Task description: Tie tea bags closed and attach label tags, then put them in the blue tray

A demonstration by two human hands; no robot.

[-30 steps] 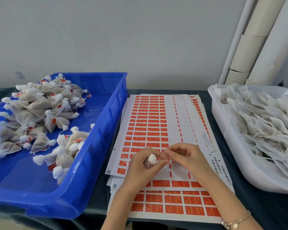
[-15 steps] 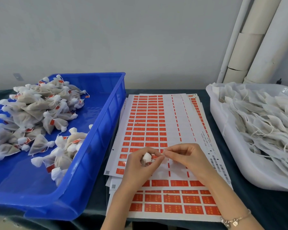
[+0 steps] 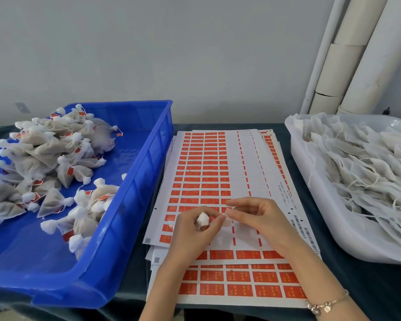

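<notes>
My left hand (image 3: 196, 230) is curled round a tea bag (image 3: 203, 219); only its white gathered top shows between the fingers. My right hand (image 3: 255, 215) meets it from the right, thumb and forefinger pinching something small at the bag's neck, with a bit of red visible there; I cannot tell if it is the string or a tag. Both hands hover over the label sheets (image 3: 204, 172), white with rows of red stickers. The blue tray (image 3: 134, 205) on the left holds several tied, tagged bags (image 3: 44, 163).
A white tub (image 3: 329, 228) on the right is heaped with untied bags and loose strings. Pale pipes (image 3: 347, 54) stand against the wall behind it. A dark cloth (image 3: 368, 286) covers the table. A bracelet sits on my right wrist.
The hands have stayed together over the sheets, only the fingers shifting slightly round the bag's top. Nothing else has moved.
</notes>
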